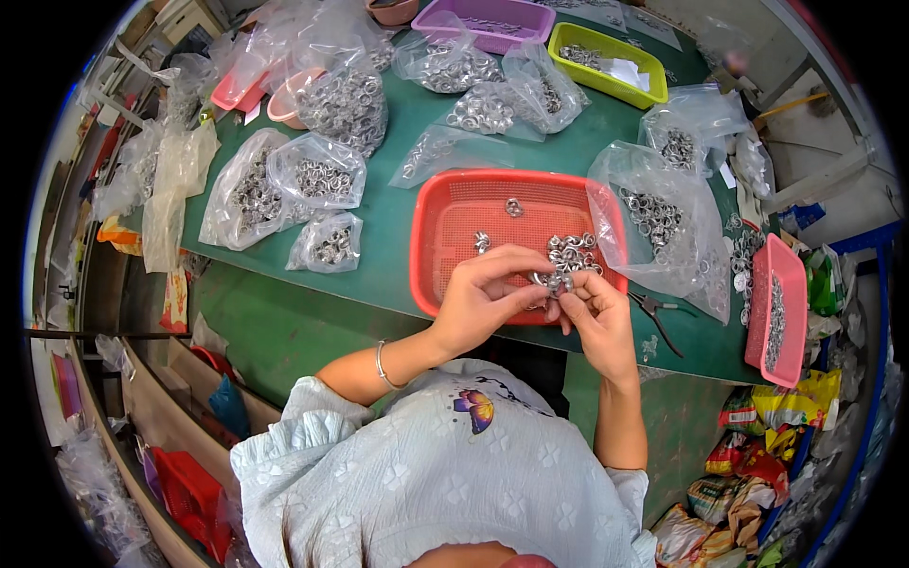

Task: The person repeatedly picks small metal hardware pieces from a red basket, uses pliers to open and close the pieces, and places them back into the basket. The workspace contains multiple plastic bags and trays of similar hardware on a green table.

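Metal ring (557,282), pinched by both hands' fingers (530,275)

A: Clothing?
B: Pale grey-white top, crinkled fabric, faint flower pattern, short ruffled sleeves. Small butterfly motif on front, purple and orange.
A: Anything on the arms?
B: Thin silver bangle (382,365) on left wrist. Both forearms bare.

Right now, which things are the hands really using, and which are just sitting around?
In use:
- left hand and right hand, pinching a small metal ring together
- red tray under them
- loose metal rings in that tray

Just lying about:
- pliers on the green table
- clear bags of rings
- pink tray
- yellow-green basket
- purple basket
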Demonstrator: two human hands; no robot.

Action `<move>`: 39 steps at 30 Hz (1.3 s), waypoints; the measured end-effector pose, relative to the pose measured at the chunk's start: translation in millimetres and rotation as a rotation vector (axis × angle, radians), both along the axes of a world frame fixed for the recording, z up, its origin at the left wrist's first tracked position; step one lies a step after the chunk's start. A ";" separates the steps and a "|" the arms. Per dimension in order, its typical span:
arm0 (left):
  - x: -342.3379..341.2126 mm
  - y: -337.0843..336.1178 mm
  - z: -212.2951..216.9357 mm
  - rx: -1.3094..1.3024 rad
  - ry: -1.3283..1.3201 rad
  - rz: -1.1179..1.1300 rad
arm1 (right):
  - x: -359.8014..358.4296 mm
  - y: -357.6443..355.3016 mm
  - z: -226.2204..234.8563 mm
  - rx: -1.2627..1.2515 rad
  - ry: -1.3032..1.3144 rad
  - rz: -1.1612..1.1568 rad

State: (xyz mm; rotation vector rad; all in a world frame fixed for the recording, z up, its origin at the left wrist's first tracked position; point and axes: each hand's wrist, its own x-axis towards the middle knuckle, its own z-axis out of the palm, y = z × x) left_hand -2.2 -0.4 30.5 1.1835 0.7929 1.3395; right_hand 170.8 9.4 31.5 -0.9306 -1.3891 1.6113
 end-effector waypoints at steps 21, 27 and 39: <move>-7.4 17.1 11.4 0.241 0.504 -0.043 | -5.6 -3.4 14.9 0.405 -0.432 -0.037; 0.2 16.9 2.7 -0.170 0.161 -0.138 | -11.6 -1.2 2.3 0.449 -0.392 -0.137; 0.4 10.2 -1.6 -0.187 0.079 -0.186 | -3.1 0.4 -0.5 0.436 -0.397 -0.167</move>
